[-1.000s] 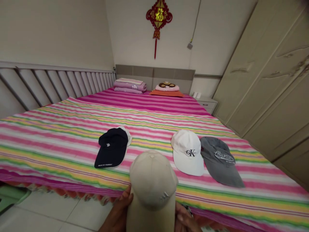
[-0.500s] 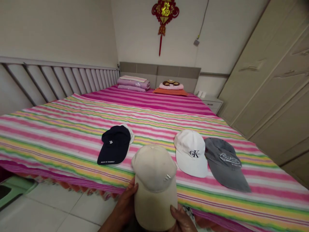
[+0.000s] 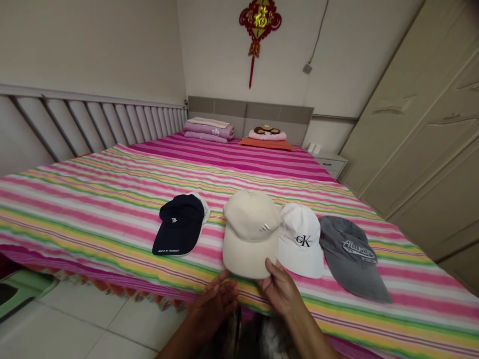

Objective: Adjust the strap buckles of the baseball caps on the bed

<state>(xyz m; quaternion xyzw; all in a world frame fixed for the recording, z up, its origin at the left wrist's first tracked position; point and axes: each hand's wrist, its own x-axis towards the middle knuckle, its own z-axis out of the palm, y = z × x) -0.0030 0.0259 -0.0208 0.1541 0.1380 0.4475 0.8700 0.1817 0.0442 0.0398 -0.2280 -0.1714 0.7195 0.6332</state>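
Note:
A beige cap (image 3: 250, 234) lies on the striped bed (image 3: 112, 199), its crown overlapping the white cap (image 3: 301, 239) on its right. My right hand (image 3: 280, 286) pinches the front edge of the beige cap's brim. My left hand (image 3: 216, 304) hovers just below the brim with curled fingers, holding nothing. A navy cap (image 3: 179, 227) lies to the left and a grey cap (image 3: 350, 254) at the far right of the row.
Folded bedding (image 3: 209, 129) and a pillow (image 3: 266, 137) lie at the headboard. A slatted rail (image 3: 93, 122) runs along the left wall. A wardrobe (image 3: 422, 129) stands on the right, a nightstand (image 3: 329, 162) beside it. A green stool (image 3: 22, 294) sits on the tiled floor.
The beige cap moved away from me, from held over the bed's edge to lying on the bed between the navy and white caps. My left hand has let go of its brim.

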